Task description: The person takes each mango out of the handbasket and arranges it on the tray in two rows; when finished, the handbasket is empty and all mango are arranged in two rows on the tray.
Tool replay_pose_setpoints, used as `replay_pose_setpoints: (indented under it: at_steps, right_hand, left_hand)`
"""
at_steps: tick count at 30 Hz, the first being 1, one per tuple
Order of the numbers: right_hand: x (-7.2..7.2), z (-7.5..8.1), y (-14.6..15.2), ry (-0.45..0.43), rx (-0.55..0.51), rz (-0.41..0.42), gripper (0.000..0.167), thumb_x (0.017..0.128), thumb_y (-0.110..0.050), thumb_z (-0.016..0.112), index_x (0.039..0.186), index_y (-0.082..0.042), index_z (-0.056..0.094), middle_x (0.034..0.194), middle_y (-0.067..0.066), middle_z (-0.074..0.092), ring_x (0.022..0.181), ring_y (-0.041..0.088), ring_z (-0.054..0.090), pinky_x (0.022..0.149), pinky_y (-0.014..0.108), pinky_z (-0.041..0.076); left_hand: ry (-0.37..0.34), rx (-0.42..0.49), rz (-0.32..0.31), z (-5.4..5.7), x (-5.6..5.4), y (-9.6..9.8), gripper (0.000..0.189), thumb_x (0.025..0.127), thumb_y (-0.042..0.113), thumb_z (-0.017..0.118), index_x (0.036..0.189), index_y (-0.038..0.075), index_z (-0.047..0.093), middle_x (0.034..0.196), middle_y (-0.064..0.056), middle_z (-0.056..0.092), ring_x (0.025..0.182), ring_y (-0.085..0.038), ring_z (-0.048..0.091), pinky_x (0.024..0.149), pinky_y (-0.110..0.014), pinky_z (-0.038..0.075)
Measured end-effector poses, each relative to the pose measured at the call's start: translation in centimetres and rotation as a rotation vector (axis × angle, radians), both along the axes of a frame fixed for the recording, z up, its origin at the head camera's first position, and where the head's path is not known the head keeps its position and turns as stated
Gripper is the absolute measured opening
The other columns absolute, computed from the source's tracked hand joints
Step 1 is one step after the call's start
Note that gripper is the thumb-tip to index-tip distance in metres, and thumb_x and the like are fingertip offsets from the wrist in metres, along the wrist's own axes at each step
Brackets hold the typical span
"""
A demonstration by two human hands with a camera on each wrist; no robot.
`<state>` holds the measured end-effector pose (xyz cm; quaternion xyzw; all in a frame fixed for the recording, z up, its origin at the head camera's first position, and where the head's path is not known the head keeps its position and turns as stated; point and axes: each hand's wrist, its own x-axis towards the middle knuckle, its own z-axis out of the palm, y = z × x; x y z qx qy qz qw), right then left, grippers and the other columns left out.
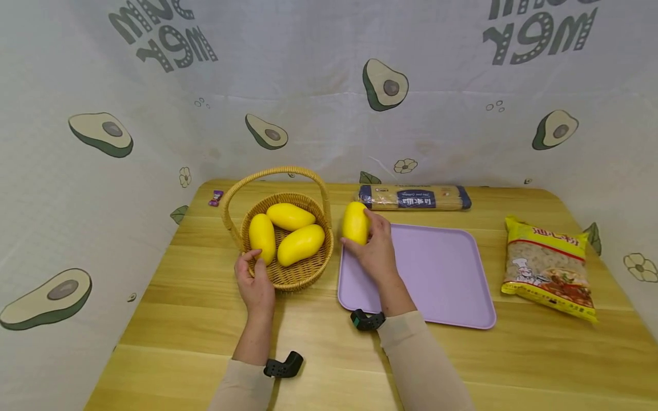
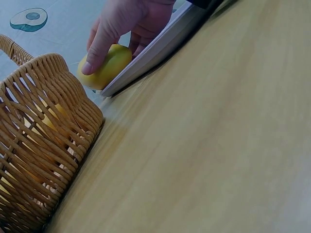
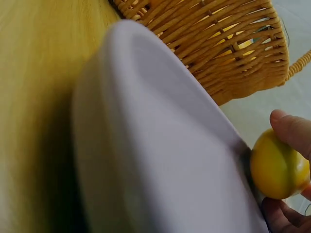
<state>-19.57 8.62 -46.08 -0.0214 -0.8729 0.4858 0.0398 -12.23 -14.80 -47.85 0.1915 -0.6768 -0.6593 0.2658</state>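
Observation:
My right hand [image 1: 377, 248] grips a smooth yellow mango [image 1: 354, 222] between thumb and fingers, at the far left corner of the lilac tray [image 1: 437, 274]. In the right wrist view this mango [image 3: 274, 167] is close against the tray's surface. A round wicker basket [image 1: 300, 282] with a tall handle stands left of the tray. Inside lie a left mango [image 1: 262, 234], a far mango [image 1: 291, 216] and a right mango [image 1: 303, 245]. My left hand [image 1: 257, 288] reaches over the basket's near left rim, thumb and fingers at the near end of the left mango.
A packet of spaghetti [image 1: 416, 197] lies along the table's back edge, behind the tray. On the right is a yellow food bag [image 1: 547, 268]. A small purple wrapped sweet [image 1: 216, 198] lies behind and left of the basket. Patterned cloth hangs around the wooden table [image 1: 180, 319].

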Motion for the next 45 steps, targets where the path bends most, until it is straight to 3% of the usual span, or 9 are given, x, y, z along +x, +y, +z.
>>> replay_pose_setpoints:
  at_steps: [12, 24, 45]
  right_hand:
    - [-0.04, -0.31, -0.17, 0.031, 0.047, -0.027, 0.093, 0.084, -0.034, 0.085, 0.159, -0.017, 0.033, 0.159, 0.014, 0.033, 0.139, 0.037, 0.046, 0.118, 0.051, 0.040]
    - [0.01, -0.43, -0.38, 0.012, 0.006, -0.018, 0.096, 0.083, -0.030, 0.085, 0.161, -0.017, 0.030, 0.159, 0.017, 0.030, 0.131, 0.037, 0.051, 0.113, 0.050, 0.046]
    - [0.31, 0.27, -0.33, -0.004, 0.002, -0.067, 0.098, 0.081, -0.035, 0.086, 0.160, -0.015, 0.031, 0.159, 0.018, 0.026, 0.137, 0.039, 0.047, 0.117, 0.052, 0.041]
  left_hand:
    - [-0.013, -0.004, 0.003, 0.17, 0.00, -0.07, 0.020, 0.100, 0.009, 0.050, 0.113, 0.000, 0.062, 0.135, -0.016, 0.051, 0.153, -0.028, 0.027, 0.129, -0.048, 0.014]
    - [-0.016, 0.004, -0.003, 0.20, 0.18, -0.05, 0.020, 0.100, 0.008, 0.050, 0.114, -0.001, 0.061, 0.139, -0.017, 0.050, 0.155, -0.029, 0.023, 0.129, -0.049, 0.013]
    - [-0.027, 0.037, -0.017, 0.38, 0.31, 0.05, 0.021, 0.100, 0.009, 0.049, 0.115, -0.001, 0.060, 0.150, -0.015, 0.044, 0.157, -0.031, 0.020, 0.130, -0.051, 0.011]
